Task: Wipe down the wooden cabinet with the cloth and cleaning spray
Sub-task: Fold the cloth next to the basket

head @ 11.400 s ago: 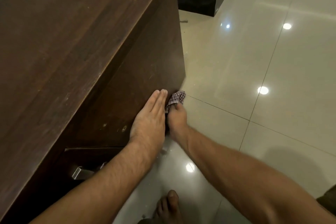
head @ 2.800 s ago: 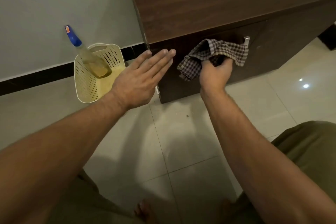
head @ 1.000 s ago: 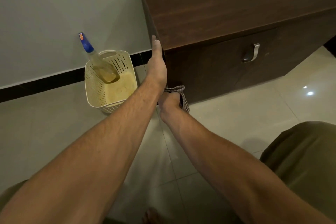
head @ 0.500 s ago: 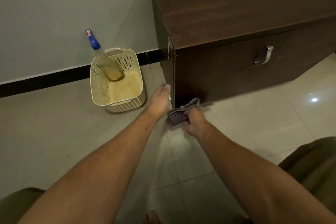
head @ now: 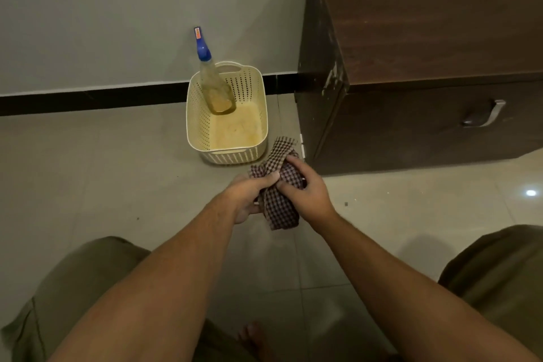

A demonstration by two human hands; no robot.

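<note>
Floor [head: 117, 173] | left hand [head: 246, 197], right hand [head: 310, 195] grip cloth [head: 279, 210] | spray bottle [head: 214, 88] label blurred

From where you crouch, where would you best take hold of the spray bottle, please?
I'd take the spray bottle by its neck, under the blue nozzle, reaching from above: it leans in the basket, and only that end clears the rim.

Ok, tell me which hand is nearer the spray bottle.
Left. The left hand is below-right of the spray bottle; the right hand is farther right, near the cabinet.
</note>
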